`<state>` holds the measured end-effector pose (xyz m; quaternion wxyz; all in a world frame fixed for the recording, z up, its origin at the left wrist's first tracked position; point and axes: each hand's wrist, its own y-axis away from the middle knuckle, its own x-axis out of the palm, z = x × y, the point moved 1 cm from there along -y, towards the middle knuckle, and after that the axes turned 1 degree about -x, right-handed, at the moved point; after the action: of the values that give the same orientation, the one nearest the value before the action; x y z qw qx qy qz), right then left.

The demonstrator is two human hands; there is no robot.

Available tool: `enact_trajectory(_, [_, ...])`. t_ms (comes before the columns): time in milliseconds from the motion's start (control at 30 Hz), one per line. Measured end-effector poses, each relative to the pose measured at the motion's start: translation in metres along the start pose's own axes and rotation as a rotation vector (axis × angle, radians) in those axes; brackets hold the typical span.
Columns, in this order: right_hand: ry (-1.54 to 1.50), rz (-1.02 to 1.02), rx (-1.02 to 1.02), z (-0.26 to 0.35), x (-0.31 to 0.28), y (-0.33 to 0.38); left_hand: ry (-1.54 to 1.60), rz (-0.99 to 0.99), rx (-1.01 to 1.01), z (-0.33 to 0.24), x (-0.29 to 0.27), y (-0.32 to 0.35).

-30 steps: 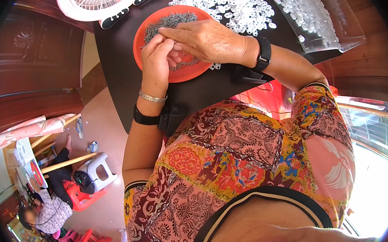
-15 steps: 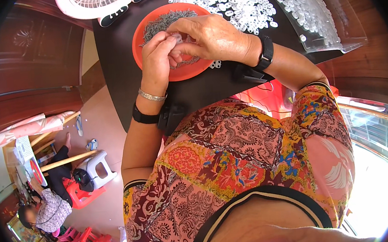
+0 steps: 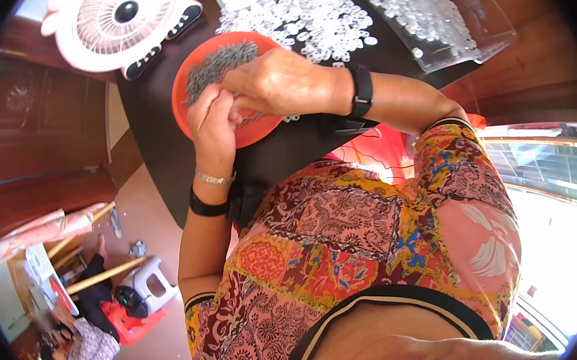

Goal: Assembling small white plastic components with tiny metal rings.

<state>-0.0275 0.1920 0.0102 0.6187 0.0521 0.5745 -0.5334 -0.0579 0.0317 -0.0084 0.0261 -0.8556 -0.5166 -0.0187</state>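
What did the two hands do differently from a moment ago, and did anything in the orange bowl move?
Very little changed. The left hand and the right hand stay pressed together over the round orange plastic bowl, fingers working something too small to make out. The right hand curled slightly closer over the left. The heap of small grey metal pieces, the clear plastic bits and the pink fan stayed put.

Both hands meet over an orange bowl of grey pieces.

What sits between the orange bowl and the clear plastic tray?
In the head view, loose clear plastic rings lie heaped on the dark table between the orange bowl and the clear tray.
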Motion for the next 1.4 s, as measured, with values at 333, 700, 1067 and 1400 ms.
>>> enact_trajectory(333, [0.037,0.027,-0.024,0.001,0.004,-0.001,-0.009,-0.01,-0.009,0.005,-0.004,-0.001])
enact_trajectory(700, [-0.444,-0.026,0.2,-0.002,-0.007,-0.009,0.095,-0.003,0.041,-0.005,-0.006,-0.002])
enact_trajectory(1067, [-0.564,0.023,0.315,-0.004,-0.004,-0.009,-0.206,0.063,0.153,-0.015,-0.013,0.0])
enact_trajectory(1400, [-0.872,0.107,0.453,-0.001,-0.004,-0.01,-0.164,0.076,0.138,-0.014,-0.017,0.0])
